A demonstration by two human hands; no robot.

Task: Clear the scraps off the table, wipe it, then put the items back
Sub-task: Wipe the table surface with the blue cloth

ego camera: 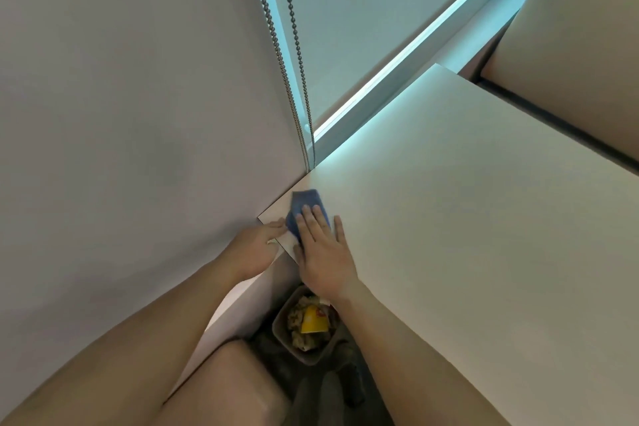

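Observation:
A blue cloth lies on the white table, at the corner by the wall. My right hand presses flat on the cloth with straight fingers. At the table's edge just left of the cloth, my left hand rests with its fingers reaching onto the corner. A pale patch between the two hands may be paper; I cannot tell. Below the edge stands a small bin holding food scraps and a yellow wrapper.
A wall runs along the left side of the table. A bead chain hangs in the corner by the window sill. A cushioned seat stands beyond the table's far edge. My knee is beside the bin.

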